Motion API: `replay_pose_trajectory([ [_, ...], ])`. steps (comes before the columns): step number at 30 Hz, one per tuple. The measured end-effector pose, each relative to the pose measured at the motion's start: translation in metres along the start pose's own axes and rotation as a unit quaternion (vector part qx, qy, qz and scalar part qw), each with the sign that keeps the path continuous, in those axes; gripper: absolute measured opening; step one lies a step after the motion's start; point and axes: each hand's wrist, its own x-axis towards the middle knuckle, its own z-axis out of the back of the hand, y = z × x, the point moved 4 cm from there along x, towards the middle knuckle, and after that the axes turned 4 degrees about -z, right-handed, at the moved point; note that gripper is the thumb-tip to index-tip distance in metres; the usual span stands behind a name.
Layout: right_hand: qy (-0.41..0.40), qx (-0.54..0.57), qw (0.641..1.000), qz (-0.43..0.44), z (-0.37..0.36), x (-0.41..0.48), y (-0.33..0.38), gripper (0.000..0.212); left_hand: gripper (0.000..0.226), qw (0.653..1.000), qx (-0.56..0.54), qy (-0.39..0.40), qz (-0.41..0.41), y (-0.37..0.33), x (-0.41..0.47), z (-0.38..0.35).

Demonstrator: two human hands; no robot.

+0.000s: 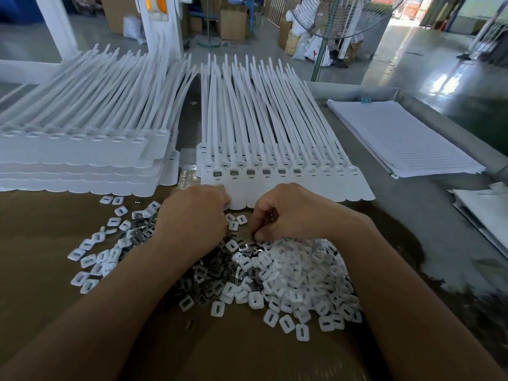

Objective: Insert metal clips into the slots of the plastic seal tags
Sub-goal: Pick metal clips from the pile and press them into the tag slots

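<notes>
- Centrally, a sheet of seal tags [286, 188] lies flat on brown cardboard [41, 243], with the wide label ends towards the person and the long thin tails pointing away.
- Across the heads of this sheet, the six slots from the left already carry metal clips [250, 171]. The remaining slots [325, 169] to their right show only white.
- The left hand [195, 215] rests at the sheet's near left corner, knuckles up and fingers curled under. A fingertip touches the sheet's edge, but I cannot tell whether the hand holds anything.
- The right hand [288, 213] sits just in front of the sheet's near edge, towards the middle. Its fingers are bent down, and thumb and forefinger come together at the top of the loose parts. Whether a clip is pinched between them cannot be made out.
- Just nearer the person than the sheet, between and under the forearms, lies a pile of loose clips [209, 279], dark and shiny.
- White plastic caps [297, 273], square with a slotted hole, are heaped right of that pile, and more lie scattered in front of the sheet's left side.
- Left of the sheet, a stack of tag sheets [82, 149] lies several layers deep.
- Right of the sheet lies a pad of lined paper [406, 138].
- Beyond the sheet's tails stands a pedestal fan [338, 15] on the floor.
</notes>
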Motion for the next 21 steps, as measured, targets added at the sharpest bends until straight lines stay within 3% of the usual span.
replay_pose_trajectory([
  [14,-0.014,-0.057,0.998,0.019,-0.003,0.005,-0.003,0.006,0.033,1.000,0.002,-0.001,-0.007,0.000,0.000,0.000],
  [21,-0.131,0.047,0.990,0.020,0.017,0.004,-0.009,0.024,0.032,1.000,-0.002,-0.004,-0.008,-0.001,-0.002,0.003],
])
